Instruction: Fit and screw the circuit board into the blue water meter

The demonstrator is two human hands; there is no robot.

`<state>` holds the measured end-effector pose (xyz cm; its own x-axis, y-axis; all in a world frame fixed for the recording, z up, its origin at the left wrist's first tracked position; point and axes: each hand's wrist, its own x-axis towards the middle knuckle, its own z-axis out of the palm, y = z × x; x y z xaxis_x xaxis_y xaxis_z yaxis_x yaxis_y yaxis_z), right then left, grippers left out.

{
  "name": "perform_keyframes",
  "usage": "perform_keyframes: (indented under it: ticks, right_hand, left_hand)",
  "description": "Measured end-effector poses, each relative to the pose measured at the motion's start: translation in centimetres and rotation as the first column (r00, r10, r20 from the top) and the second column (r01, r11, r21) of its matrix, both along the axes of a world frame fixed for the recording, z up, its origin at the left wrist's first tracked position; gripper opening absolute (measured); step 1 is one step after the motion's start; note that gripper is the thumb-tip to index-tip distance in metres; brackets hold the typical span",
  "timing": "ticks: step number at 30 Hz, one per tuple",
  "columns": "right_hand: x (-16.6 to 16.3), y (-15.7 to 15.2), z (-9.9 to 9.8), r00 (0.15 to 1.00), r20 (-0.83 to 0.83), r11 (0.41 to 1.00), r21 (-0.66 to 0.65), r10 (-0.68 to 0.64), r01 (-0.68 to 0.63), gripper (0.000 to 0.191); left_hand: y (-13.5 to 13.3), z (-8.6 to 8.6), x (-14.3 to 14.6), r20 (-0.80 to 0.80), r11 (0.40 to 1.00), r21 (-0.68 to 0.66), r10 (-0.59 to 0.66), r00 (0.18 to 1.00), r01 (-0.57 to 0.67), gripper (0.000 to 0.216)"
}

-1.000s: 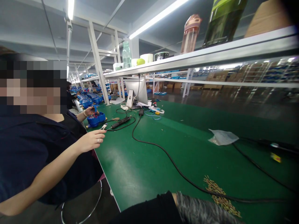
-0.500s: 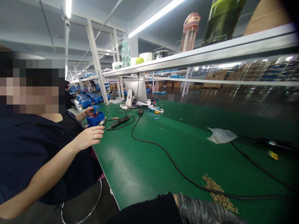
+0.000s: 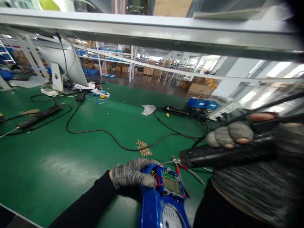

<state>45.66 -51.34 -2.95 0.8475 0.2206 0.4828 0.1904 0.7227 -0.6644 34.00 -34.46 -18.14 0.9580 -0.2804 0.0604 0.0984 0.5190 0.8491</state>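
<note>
Your left hand [image 3: 133,173] wears a grey heathered knit glove; the cuff ends at the wrist, meeting a black long sleeve [image 3: 87,202]. Your right hand [image 3: 239,136] has the same grey knit, fingertips cut off so bare tips show. Knit looks mottled, dark and light flecks, close-fitting.

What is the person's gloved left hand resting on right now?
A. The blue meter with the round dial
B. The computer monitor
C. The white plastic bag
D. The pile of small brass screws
A: the left hand grips the top of the blue meter, while the brass screws, white bag and monitor lie farther off on the green table.
</note>
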Motion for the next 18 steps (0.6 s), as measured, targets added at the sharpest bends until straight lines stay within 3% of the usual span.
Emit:
perform_keyframes:
  ticks: [7, 18]
  right_hand:
    - [-1.0, 1.7, 0.1, 1.000, 0.001, 0.995, -0.097, -0.021, 0.021, 0.012]
    - [-1.5, 1.8, 0.1, 0.999, 0.018, 0.993, -0.113, -0.031, 0.033, 0.026]
  left_hand:
    - [0.1, 0.1, 0.0, 0.023, 0.999, 0.031, -0.024, 0.999, 0.024, 0.061]
    - [-0.2, 0.3, 0.0, 0.007, 0.999, 0.047, -0.010, 1.000, 0.010, 0.067]
